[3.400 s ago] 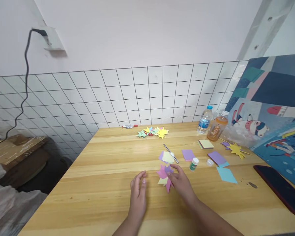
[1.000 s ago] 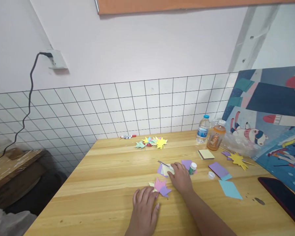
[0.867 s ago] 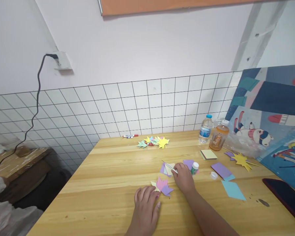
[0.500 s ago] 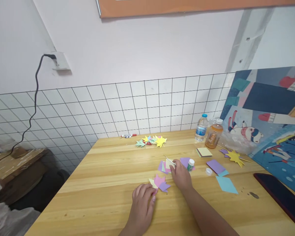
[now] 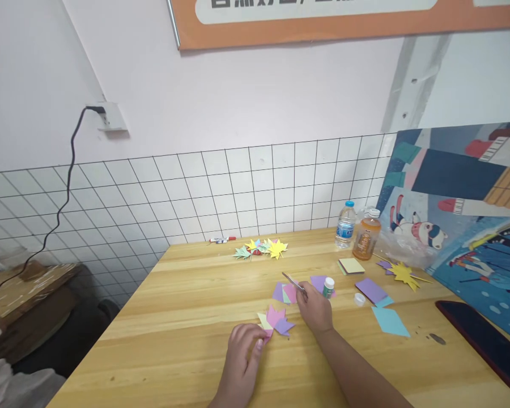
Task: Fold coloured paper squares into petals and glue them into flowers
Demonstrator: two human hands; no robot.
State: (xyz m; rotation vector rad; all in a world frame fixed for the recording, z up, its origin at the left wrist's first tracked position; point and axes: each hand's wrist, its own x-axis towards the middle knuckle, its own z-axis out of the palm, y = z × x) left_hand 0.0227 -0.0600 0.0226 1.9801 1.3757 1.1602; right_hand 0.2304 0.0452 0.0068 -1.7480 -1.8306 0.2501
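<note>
My left hand is at the near edge of a paper leaf made of cream, pink and purple pieces, its fingers closed on the pink lower end. My right hand is closed around a pair of scissors; the slim silver blades point up and left, and the handles are mostly covered by the fingers. Beneath the blades lie overlapping purple, green and pink papers. Just beyond the right hand stands a small open glue bottle with a white top, beside more purple paper.
A white cap, purple paper, a blue sheet and a cream-topped paper stack lie to the right. Behind them stand a water bottle and an orange drink. Finished paper leaves and markers lie near the wall.
The scissors have lifted and turned slightly in my right hand. The cream paper by the blades no longer shows. My left hand stays at the leaf; the camera view has tilted up.
</note>
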